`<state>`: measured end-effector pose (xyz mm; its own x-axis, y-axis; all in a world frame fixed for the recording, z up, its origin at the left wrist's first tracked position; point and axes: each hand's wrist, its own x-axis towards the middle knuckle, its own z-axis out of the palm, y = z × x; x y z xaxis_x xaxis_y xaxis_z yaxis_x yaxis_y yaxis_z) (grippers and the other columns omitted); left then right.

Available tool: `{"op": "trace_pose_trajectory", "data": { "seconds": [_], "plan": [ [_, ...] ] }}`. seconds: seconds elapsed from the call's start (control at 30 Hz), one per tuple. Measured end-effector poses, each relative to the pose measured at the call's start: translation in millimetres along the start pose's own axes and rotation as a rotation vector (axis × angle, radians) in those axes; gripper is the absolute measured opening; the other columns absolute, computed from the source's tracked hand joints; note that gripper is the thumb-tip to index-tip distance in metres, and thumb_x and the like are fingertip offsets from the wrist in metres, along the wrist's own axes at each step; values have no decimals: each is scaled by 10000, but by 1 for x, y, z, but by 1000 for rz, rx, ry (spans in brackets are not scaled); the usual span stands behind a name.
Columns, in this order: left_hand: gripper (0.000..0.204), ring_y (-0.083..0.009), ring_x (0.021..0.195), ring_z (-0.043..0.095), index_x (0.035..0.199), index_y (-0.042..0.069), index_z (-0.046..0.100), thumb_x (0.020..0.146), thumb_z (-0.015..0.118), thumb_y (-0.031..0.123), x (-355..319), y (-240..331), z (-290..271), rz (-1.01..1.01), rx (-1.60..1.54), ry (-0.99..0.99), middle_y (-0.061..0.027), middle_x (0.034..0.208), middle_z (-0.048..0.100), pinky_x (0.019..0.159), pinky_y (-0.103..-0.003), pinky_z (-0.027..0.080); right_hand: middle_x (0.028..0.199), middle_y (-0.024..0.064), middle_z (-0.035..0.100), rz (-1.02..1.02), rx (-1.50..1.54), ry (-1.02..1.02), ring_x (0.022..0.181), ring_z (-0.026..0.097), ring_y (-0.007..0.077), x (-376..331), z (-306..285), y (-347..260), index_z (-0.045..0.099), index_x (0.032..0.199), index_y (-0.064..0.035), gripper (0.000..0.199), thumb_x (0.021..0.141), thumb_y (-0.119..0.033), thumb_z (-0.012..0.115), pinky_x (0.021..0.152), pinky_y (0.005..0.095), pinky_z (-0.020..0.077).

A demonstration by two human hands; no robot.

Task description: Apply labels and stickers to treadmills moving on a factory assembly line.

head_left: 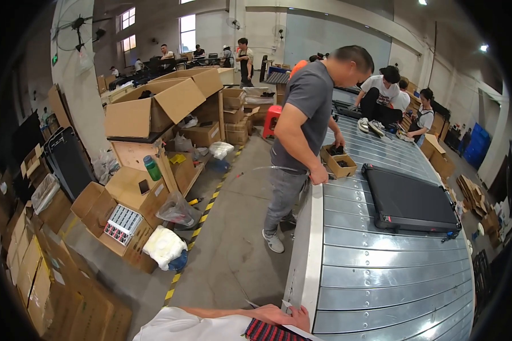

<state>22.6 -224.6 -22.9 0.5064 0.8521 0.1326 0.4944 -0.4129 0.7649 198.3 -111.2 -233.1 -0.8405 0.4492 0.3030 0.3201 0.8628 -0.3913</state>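
- Though a strip point(288, 307) seems placed between left hand point(267, 314) and right hand point(298, 318), near left of the conveyor point(392, 278), grip cannot be told.
- Farther right, a panel point(411, 198) is laid flat, presumably for stability.

Slatted metal table point(392, 264): one. On it: flat black framed unit point(409, 196); small open carton point(339, 162). Beside its left edge: co-worker in grey point(306, 111); wearer's hands point(269, 314), close together. Well left of it: green bottle point(152, 169).
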Motion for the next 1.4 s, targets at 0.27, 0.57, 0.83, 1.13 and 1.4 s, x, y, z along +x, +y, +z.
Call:
{"op": "trace_pose_trajectory", "data": {
  "seconds": [0.27, 0.57, 0.83, 1.13, 1.4],
  "plan": [
    [288, -332, 768, 550, 996, 48, 501, 784, 494, 242, -40, 9, -39, 36, -90, -16, -158, 796, 561, 659, -393, 430, 723, 93, 574, -21, -126, -78, 753, 567, 243, 10, -14, -13, 500, 1000, -58, 309, 704, -136, 549, 888, 397, 358],
    [293, -315, 820, 569, 1032, 83, 491, 801, 457, 261, -119, 11, -66, 67, -106, 181, -143, 889, 589, 672, -373, 448, 709, 126, 586, 370, -119, -204, 695, 580, 293, 35, -14, -69, 463, 1073, -92, 392, 715, -215, 566, 718, 412, 439],
    [361, -305, 914, 560, 1105, 104, 495, 794, 473, 286, -143, 1, -64, -8, -51, -53, -128, 973, 591, 761, -369, 450, 664, 113, 605, 692, 402, -83, 608, 585, 327, 33, 23, -165, 393, 1189, -130, 440, 793, -268, 528, 547, 429, 447],
    [339, -329, 891, 555, 1038, 98, 514, 803, 445, 333, -103, 21, -44, 208, -229, -332, -151, 929, 586, 746, -367, 443, 672, 106, 623, 1014, 347, 305, 588, 611, 242, -53, -45, -178, 421, 1154, -62, 399, 790, -155, 554, 557, 341, 474],
    [364, -329, 860, 563, 1081, 93, 511, 791, 457, 305, -37, 63, -7, 256, -152, -458, -151, 920, 588, 721, -362, 453, 692, 117, 608, 1072, 894, 925, 640, 599, 173, -104, -114, -153, 401, 1148, 29, 358, 819, -53, 516, 624, 281, 490]
  ]
}}
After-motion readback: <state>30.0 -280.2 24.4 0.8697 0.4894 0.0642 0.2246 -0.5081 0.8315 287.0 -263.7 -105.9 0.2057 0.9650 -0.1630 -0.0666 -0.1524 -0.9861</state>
